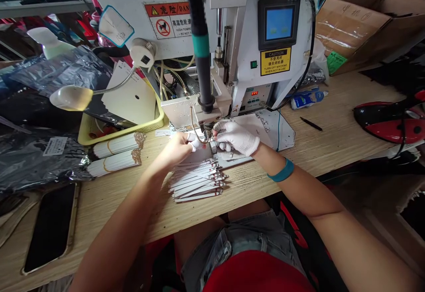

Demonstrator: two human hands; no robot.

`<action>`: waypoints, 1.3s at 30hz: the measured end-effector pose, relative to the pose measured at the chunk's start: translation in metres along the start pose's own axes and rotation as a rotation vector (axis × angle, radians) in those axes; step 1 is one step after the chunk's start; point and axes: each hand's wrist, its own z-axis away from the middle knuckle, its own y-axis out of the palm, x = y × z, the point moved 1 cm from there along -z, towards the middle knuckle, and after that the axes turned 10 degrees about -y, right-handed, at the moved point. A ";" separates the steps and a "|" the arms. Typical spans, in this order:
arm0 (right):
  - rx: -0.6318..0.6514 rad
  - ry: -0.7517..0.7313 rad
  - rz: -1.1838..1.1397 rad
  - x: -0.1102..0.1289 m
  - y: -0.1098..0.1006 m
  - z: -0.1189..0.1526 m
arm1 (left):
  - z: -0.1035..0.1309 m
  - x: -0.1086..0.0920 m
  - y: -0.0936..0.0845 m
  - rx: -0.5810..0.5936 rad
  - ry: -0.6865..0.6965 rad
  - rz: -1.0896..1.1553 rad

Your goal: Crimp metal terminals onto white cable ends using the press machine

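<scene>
My left hand, bare with white covers on some fingertips, is pinched closed just left of the tip of the machine's pressing head. On the other side of that tip is my right hand in a white knitted glove, thumb and fingers also pressed together. Whatever lies between the fingers of either hand is too small and too covered to make out. Below both hands, a pile of thin white strips with reddish and silvery ends lies on the wooden table. A white board extends under my right hand.
The white machine body with a screen stands behind. At left are banded strip bundles, a yellow basket, a lamp, plastic bags and a phone. A black pen and cardboard box are at right.
</scene>
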 end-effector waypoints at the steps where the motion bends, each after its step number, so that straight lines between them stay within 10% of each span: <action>1: 0.001 0.001 -0.002 0.000 0.000 0.000 | 0.000 0.000 0.000 -0.003 -0.002 -0.002; 32: -0.037 0.034 0.058 0.000 0.003 0.005 | 0.021 0.003 -0.029 0.137 -0.247 0.319; 39: 0.200 0.050 0.054 0.006 -0.008 0.012 | 0.029 -0.002 -0.033 0.296 -0.042 -0.071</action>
